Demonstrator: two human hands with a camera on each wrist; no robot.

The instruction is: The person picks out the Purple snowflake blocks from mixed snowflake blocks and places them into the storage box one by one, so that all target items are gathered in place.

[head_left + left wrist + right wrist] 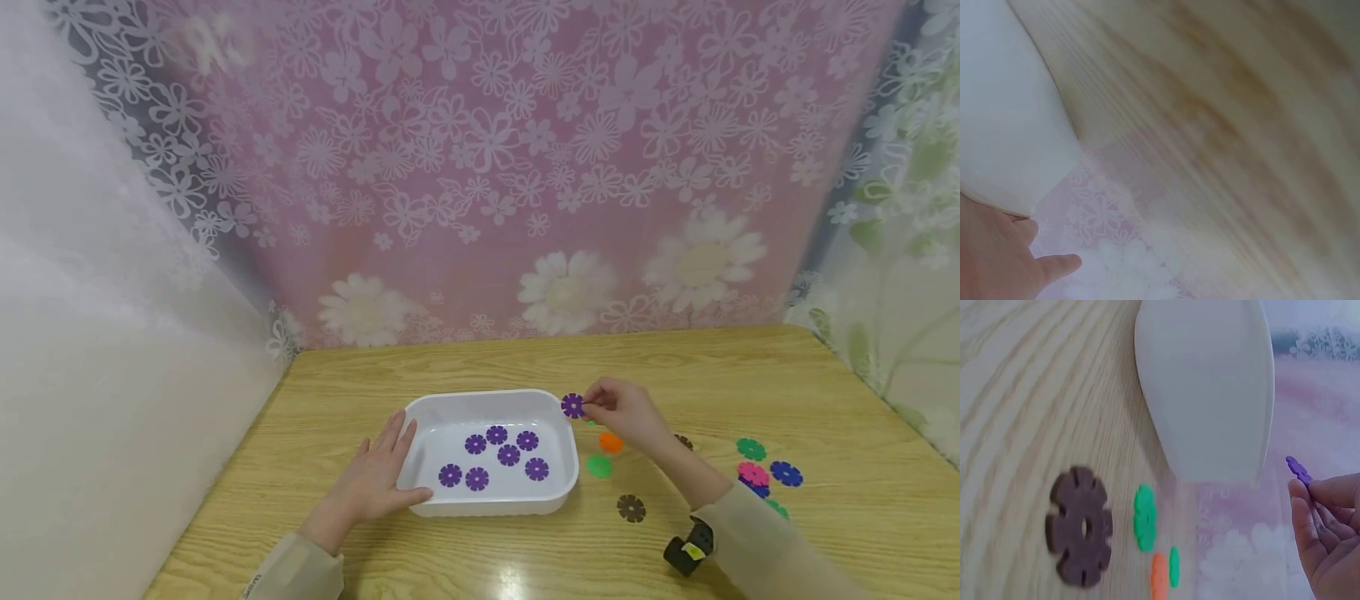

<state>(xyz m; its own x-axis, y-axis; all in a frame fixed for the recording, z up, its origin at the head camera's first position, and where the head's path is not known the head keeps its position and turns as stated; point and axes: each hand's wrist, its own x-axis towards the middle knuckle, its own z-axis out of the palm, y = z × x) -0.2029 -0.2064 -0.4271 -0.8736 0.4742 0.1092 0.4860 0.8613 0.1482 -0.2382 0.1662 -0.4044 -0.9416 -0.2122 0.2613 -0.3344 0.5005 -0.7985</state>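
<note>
A white plastic tub [491, 507] stands on the table, with several purple notched discs [508, 455] lying flat inside it. My left hand [378, 477] rests on the tub's left rim with its fingers spread. At the tub's back right corner, my right hand [626, 414] pinches a purple notched disc [573, 406] by its edge between thumb and fingers. The right wrist view shows this held disc [1299, 470] nearly edge-on, raised above the table beside the tub wall [1210, 394].
Right of the tub lie a light green disc [599, 466], an orange disc [611, 442] and a brown disc [632, 508]. Farther right is a cluster with green [751, 449], pink [753, 474] and blue discs [786, 473]. A flowered curtain [487, 208] hangs behind the wooden table.
</note>
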